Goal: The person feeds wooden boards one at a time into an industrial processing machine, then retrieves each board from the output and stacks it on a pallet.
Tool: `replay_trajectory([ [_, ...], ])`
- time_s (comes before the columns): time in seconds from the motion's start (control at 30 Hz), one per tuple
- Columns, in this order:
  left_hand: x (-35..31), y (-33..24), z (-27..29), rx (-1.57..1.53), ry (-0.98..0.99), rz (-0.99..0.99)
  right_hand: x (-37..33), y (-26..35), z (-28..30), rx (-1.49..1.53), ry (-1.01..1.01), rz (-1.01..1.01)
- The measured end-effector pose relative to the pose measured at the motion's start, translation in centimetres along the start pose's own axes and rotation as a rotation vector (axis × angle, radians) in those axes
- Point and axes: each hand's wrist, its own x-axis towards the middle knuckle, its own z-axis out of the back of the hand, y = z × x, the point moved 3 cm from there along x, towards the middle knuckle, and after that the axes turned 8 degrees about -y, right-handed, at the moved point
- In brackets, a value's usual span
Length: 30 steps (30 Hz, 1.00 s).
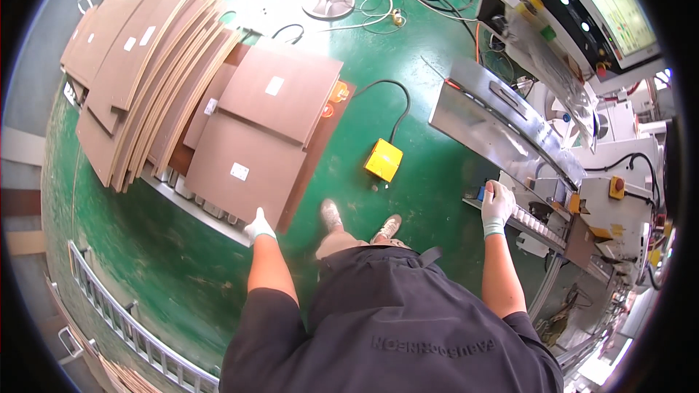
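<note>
Beside the yellow foot pedal (383,160), on the green floor (145,247), stands a person in grey shoes, arms spread to either side. Left of the pedal, the gloved left hand (258,227) rests on the near corner of the lowest brown board (244,167), its fingers closed over the edge. That board lies atop a low stack on a roller cart (191,202); a second board (280,91) sits just beyond it, and a fan of curved boards (156,65) spreads farther left. Right of the pedal, the gloved right hand (497,205) presses down on the near rim of the machine's feed counter (539,227), fingers curled, touching a small blue piece; whether it grips anything I cannot tell. Open floor lies between the cart and the machine around the pedal, crossed by one black cable (397,98). A metal rail (124,320) borders the floor nearer the person on the left.
</note>
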Motion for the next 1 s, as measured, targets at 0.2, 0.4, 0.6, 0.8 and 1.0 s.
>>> replay_trajectory([
  [0.2, 6.6, 3.0, 1.1, 0.094, 0.315, -0.045, 0.0, 1.4, -1.5, -0.046, 0.044, -0.023],
  [0.4, 3.8, 9.5, 3.5, -0.257, 0.687, 0.387, 0.1, 6.7, -1.4, -0.074, 0.064, 0.005],
  [0.6, 0.1, 10.5, 4.8, -0.383, 0.559, 0.377, -4.1, 14.9, -6.0, 0.502, 0.648, -0.079],
  [0.8, -5.2, 5.4, 6.8, -0.553, 0.437, 0.259, -10.7, 28.9, -6.7, 0.717, 1.219, 0.328],
  [1.0, -12.5, -0.9, 9.5, -0.608, 0.765, 0.298, -12.4, 41.3, -2.2, 1.199, 1.693, -0.121],
])
